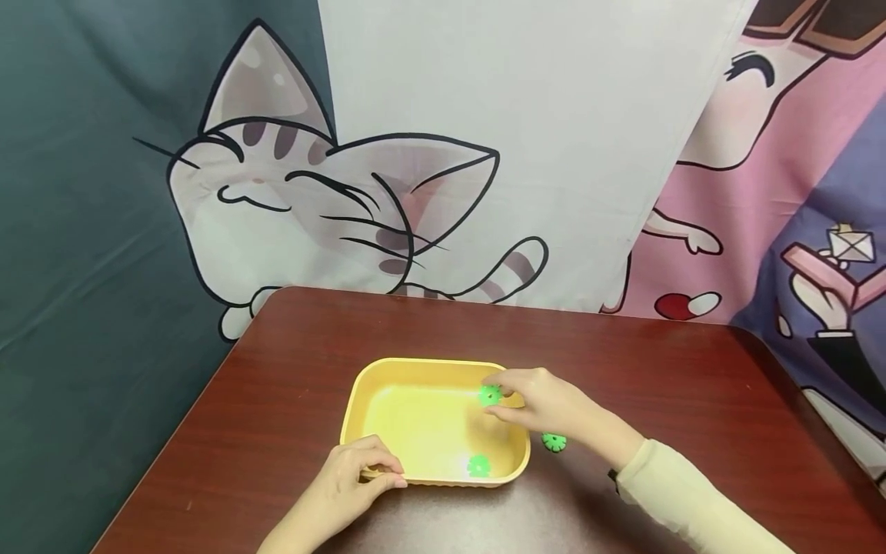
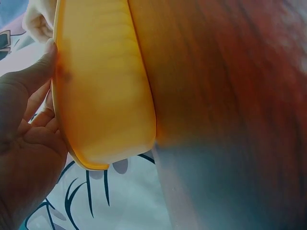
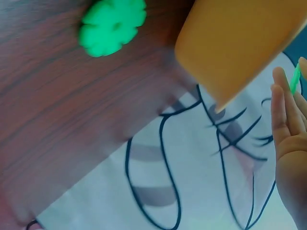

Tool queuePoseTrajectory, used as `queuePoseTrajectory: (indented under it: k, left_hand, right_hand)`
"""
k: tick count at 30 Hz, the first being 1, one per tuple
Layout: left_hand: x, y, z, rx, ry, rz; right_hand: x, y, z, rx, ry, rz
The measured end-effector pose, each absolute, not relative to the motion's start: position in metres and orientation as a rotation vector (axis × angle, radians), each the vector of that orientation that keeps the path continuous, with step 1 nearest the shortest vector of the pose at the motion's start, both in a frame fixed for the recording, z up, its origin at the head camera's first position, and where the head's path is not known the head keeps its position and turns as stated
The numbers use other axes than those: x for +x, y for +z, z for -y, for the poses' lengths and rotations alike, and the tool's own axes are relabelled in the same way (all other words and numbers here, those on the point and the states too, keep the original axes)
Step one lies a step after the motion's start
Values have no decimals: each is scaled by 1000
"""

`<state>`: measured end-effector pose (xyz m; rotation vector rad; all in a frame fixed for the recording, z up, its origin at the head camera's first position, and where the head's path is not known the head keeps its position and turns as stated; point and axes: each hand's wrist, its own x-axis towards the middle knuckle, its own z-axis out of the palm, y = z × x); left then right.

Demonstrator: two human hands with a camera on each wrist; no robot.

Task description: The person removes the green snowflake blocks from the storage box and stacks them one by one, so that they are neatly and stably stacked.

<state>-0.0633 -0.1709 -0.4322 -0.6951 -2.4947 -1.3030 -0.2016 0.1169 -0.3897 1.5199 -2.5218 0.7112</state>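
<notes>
A yellow plastic tray (image 1: pixel 429 415) stands on the table. My left hand (image 1: pixel 353 475) grips its near left rim, fingers on the inside and thumb outside; the left wrist view shows the hand (image 2: pixel 29 110) along the tray wall (image 2: pixel 105 86). Over the tray's right side, my right hand (image 1: pixel 547 404) pinches a green notched plastic disc (image 1: pixel 490 395), seen edge-on as a thin green disc (image 3: pixel 295 79) in the right wrist view. Inside the tray, near its front right corner, lies a second green disc (image 1: pixel 478 465). A third green disc (image 1: pixel 554 442) rests on the table just right of the tray.
The dark red-brown wooden table (image 1: pixel 657 400) extends around the tray on every side. Behind it hangs a cloth backdrop (image 1: pixel 567 138) printed with a cartoon cat and other figures.
</notes>
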Motion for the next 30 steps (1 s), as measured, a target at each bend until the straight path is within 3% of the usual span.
queuePoseTrajectory:
  k: [9,18,30]
  left_hand:
    - [-62,-434,172,-703,-1312,2471]
    - [-64,-434,172,-717,-1296,2462]
    - [-68,-434,172,-702,-1293,2473]
  right_hand:
    - [-197,-406,-157,1417,1205,2413]
    - [-194,-422,-187,1116,1513,2571]
    - [-195,-444,-211,1214,1107,2503]
